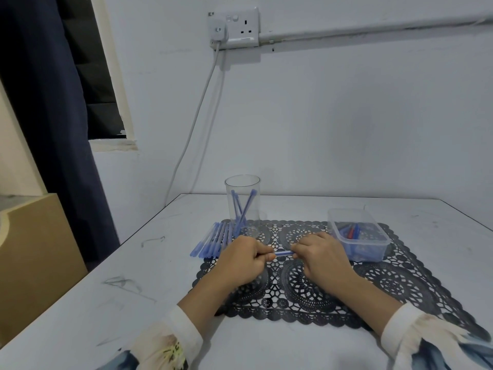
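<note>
The left hand (244,259) and the right hand (318,256) both have their fingers curled around one blue pen (284,253), each hand pinching one end, so only a short middle part of the pen shows between them. The pen lies almost level, just above the black lace mat (333,289), and both hands rest low over this mat near its middle. Just to the left of the left hand there is a row of blue pens (212,240) lying side by side, partly on the mat and partly on the white table (106,303). Behind the left hand stands a clear plastic cup (242,201) with a few blue pens leaning inside it. To the right of the right hand, on the mat, sits a clear plastic box (357,233) that holds pens, blue ones and at least one red. On the wall behind the table is a white socket (236,28) with a cable hanging down from it.
</note>
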Motion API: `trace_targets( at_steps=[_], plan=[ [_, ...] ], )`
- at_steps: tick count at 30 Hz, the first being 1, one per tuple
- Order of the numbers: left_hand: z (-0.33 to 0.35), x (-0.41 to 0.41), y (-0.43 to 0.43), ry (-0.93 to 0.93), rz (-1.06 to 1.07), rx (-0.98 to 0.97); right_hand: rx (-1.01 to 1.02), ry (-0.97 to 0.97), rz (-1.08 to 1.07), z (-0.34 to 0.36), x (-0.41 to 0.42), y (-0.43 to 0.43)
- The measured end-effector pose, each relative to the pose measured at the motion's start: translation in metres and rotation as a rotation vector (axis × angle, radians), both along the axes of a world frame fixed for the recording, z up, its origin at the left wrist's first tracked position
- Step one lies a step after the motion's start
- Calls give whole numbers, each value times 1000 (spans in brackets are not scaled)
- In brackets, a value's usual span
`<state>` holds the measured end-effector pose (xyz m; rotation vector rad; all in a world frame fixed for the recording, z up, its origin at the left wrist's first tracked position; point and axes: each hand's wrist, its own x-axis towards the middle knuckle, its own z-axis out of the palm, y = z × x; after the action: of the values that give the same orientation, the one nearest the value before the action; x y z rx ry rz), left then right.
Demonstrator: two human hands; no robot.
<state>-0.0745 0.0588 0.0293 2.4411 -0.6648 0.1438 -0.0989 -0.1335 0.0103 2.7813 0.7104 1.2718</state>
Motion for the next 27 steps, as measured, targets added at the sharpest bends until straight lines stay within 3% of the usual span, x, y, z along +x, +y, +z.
trace_targets(
  at_steps=[8,21,27],
  plan=[
    [-4,3,3,112,-28,-113,4,-28,33,3,-4,2],
    [-9,5,7,-22,-42,-47,299,144,77,-4,0,1],
    [-9,5,8,-25,-70,-40,254,181,84,-6,0,3]
  ],
)
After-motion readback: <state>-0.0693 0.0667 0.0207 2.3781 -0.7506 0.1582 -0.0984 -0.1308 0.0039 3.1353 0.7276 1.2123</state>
